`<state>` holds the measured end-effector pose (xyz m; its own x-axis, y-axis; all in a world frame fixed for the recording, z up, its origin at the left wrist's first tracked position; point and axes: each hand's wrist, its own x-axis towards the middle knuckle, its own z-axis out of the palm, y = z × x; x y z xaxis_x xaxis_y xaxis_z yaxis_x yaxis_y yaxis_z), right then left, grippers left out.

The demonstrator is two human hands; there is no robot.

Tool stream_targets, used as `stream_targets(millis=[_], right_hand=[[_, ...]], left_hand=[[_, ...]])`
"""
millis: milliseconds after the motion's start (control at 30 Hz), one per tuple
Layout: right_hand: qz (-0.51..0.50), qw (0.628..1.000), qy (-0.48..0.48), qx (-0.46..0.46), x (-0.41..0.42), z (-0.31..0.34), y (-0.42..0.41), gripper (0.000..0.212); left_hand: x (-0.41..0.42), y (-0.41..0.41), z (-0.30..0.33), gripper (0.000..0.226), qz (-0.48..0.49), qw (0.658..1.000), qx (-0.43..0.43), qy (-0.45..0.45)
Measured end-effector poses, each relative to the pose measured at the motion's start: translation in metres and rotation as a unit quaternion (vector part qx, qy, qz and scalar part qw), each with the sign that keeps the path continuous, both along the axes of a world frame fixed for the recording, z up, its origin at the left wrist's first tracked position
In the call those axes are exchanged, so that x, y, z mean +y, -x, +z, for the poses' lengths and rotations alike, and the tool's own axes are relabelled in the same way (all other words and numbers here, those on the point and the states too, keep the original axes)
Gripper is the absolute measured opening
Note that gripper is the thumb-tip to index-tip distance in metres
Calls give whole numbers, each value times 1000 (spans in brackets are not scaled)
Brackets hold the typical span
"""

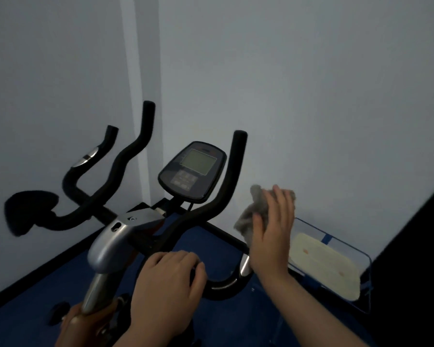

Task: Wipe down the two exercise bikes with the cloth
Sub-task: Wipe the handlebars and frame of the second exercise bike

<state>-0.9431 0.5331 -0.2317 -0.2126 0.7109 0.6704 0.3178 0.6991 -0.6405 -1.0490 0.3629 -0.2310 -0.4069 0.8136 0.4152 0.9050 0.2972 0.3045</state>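
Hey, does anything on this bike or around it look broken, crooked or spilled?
Nothing stands out. The bike's console and handlebars look intact, the right hand holds the grey cloth beside the handlebar, and the left hand grips the near bar. The clear bin on the floor sits upright.

Matt foam grips, brushed metal, soft cloth

The exercise bike's handlebars (125, 156) wear matt black foam-like padding, broken by glossy chrome pulse-sensor plates (87, 157). The stem housing (115, 236) and post look like smooth satin-silver metal or metallic plastic. The console (192, 170) is glossy dark plastic with a dull grey screen. The cloth (254, 214) is grey, soft and fuzzy. The bin (336, 244) is clear, shiny plastic with a pale matt sheet inside. The wall (311, 83) is matt paint; the floor (48, 284) is matt blue.
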Motion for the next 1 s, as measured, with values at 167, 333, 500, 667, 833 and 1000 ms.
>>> stream_targets(millis=[167, 333, 500, 667, 833, 1000], right_hand=[[121, 966, -138, -183, -30, -21, -28, 29], [129, 937, -226, -234, -64, -29, -19, 24], [327, 868, -89, -362, -35, 24, -17, 22], [380, 906, -96, -158, -5, 68, 28, 10], [421, 839, -177, -297, -24, 64, 100, 22], [449, 755, -191, -437, -32, 55, 132, 20]], left_hand=[[0, -1, 2, 22, 27, 997, -7, -78], [0, -1, -8, 14, 93, 986, 1, -136], [-4, -6, -14, 14, 204, 962, 9, -181], [-5, -7, -16, 19, 344, 915, -31, -209], [-5, -9, -16, 9, 438, 876, -77, -186], [-9, -7, -19, 13, 491, 830, -166, -205]])
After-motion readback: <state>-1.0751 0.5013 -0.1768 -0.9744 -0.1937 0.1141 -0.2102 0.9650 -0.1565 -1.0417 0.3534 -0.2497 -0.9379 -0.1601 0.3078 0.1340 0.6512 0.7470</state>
